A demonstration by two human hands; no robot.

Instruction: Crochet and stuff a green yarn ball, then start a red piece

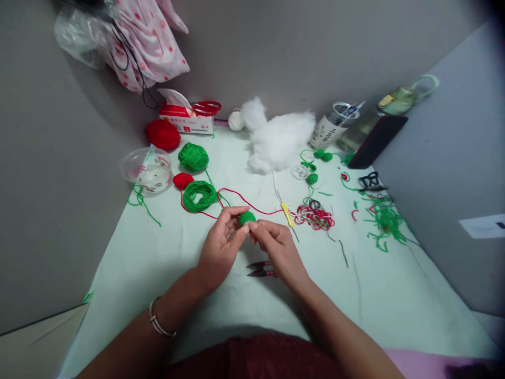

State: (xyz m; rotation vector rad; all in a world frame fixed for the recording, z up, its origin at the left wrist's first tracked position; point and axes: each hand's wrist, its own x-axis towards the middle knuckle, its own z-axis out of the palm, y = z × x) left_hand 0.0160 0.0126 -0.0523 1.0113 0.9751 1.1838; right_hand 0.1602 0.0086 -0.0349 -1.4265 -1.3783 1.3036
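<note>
A small green crocheted ball (247,218) is held up between my two hands near the middle of the table. My left hand (223,242) has its fingers and thumb closed around the ball's left side. From the other side my right hand (276,245) pinches at the ball's lower right edge; its fingertips are partly hidden. Below the hands lie dark-bladed thread snips (260,269), their handle covered by my right hand. To the right rests a yellow-handled crochet hook (288,215). Red yarn (252,204) runs across the table just behind the ball.
Green yarn balls and coils (193,157), red yarn (163,135) and a plastic bowl (136,168) stand at left. White stuffing (280,139) lies at the back. A pen cup (329,129), bottle (394,105) and yarn scraps (384,221) occupy the right. Grey partitions enclose the table.
</note>
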